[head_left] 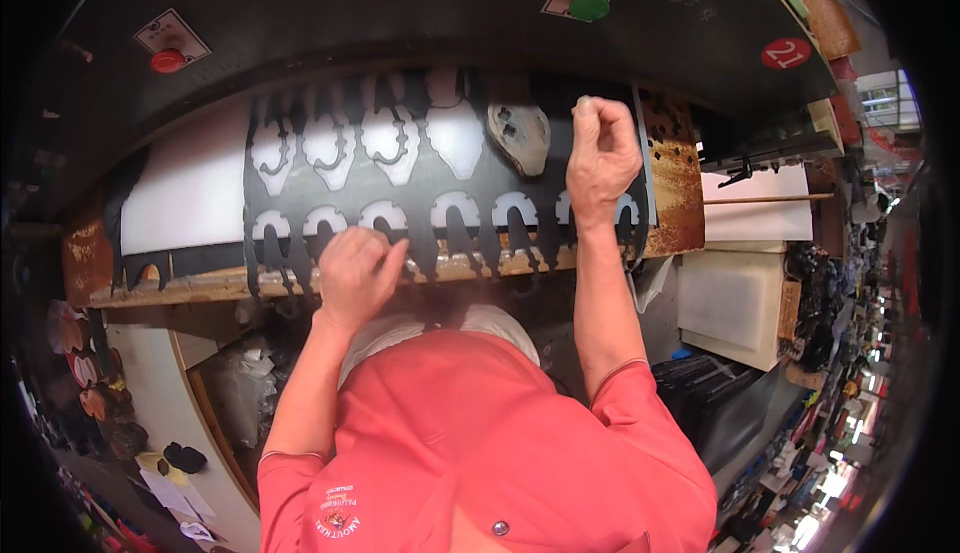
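**Two hands working a perforated black sheet on a cutting press**

A person in a red shirt is leaning over a press tabletop [190,193], where a black sheet [420,223], riddled with cut-out shoe-part shapes, is lying across a white cutting board. The left hand [358,275] is pinching the sheet's near edge, its grip clenched on a thin strip between two cut-outs. The right hand [603,156] is closing into a fist over the sheet's far right corner; whether it is grasping the material cannot be told. A pale metal cutting die [519,137] is resting on the sheet, just left of the right hand.

Judging from this, the narrow webs between the holes are looking fragile and may tear if the hands pull unevenly. The die may slide off position as the sheet shifts beneath it. Both hands are sitting under the press head, near a red button [167,60] and a green button [589,4] beyond the sheet.
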Demonstrator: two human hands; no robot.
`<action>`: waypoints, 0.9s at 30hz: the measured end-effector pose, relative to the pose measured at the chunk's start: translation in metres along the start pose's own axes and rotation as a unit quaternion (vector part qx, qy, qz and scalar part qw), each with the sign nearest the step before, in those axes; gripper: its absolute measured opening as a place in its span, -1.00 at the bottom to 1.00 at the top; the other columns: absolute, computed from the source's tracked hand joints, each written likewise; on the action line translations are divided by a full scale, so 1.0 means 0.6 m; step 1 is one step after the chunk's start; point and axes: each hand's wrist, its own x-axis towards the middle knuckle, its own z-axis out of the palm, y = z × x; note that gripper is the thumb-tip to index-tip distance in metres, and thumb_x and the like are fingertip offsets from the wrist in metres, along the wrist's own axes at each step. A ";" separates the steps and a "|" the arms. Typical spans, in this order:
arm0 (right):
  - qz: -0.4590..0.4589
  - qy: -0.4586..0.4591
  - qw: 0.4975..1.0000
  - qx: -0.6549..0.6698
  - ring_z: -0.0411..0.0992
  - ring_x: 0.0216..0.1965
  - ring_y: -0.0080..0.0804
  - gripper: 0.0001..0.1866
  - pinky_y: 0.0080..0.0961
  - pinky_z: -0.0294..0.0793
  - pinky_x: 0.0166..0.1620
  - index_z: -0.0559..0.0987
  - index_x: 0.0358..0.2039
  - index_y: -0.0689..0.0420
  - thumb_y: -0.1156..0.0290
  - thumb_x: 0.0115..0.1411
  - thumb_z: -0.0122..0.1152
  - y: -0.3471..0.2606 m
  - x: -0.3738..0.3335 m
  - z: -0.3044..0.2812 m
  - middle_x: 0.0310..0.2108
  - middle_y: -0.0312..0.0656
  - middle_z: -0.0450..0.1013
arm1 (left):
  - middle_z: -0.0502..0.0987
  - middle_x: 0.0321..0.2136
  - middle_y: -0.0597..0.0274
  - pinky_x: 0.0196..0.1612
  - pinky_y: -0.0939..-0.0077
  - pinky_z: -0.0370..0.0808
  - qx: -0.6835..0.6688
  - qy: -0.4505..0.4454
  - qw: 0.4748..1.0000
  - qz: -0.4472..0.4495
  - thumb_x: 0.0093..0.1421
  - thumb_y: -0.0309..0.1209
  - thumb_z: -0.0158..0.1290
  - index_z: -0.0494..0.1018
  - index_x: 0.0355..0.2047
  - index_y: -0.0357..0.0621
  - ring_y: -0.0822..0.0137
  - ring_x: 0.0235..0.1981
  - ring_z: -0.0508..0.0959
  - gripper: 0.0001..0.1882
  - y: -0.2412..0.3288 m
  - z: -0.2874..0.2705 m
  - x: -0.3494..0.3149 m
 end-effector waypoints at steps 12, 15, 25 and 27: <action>0.005 -0.085 0.991 -0.103 0.53 -0.44 -0.38 -0.84 -0.39 0.53 -0.29 0.65 -0.33 0.25 0.42 0.36 0.36 -0.044 -0.069 -0.060 -0.44 -0.11 0.58 | 0.56 -0.52 0.06 -0.41 0.14 0.49 0.006 0.074 0.995 -0.070 0.24 -0.35 0.33 0.51 -0.57 -0.22 -0.03 -0.49 0.59 -0.68 -0.016 0.022 0.019; 0.073 -0.106 0.983 -0.129 0.53 -0.44 -0.36 -0.88 -0.38 0.52 -0.31 0.64 -0.34 0.23 0.46 0.32 0.36 -0.019 -0.159 -0.074 -0.43 -0.13 0.57 | 0.54 -0.53 0.09 -0.42 0.13 0.49 0.039 0.061 0.995 -0.064 0.24 -0.29 0.35 0.51 -0.58 -0.20 -0.03 -0.51 0.58 -0.64 -0.013 0.023 0.017; -0.156 -0.163 0.950 -0.217 0.48 -0.24 -0.24 -0.88 -0.28 0.40 -0.13 0.77 -0.28 0.03 0.46 0.14 0.45 0.001 -0.191 -0.077 -0.33 -0.31 0.59 | 0.55 -0.51 0.13 -0.32 0.12 0.52 0.052 0.023 0.997 -0.056 0.22 -0.28 0.35 0.49 -0.57 -0.17 0.00 -0.43 0.60 -0.66 -0.006 0.017 0.021; -0.124 -0.170 0.955 -0.211 0.48 -0.24 -0.23 -0.90 -0.29 0.42 -0.11 0.77 -0.29 0.04 0.48 0.15 0.44 -0.001 -0.192 -0.079 -0.33 -0.29 0.59 | 0.55 -0.51 0.12 -0.30 0.11 0.52 0.052 0.018 0.996 -0.070 0.22 -0.29 0.34 0.48 -0.56 -0.17 -0.01 -0.42 0.60 -0.67 -0.005 0.021 0.022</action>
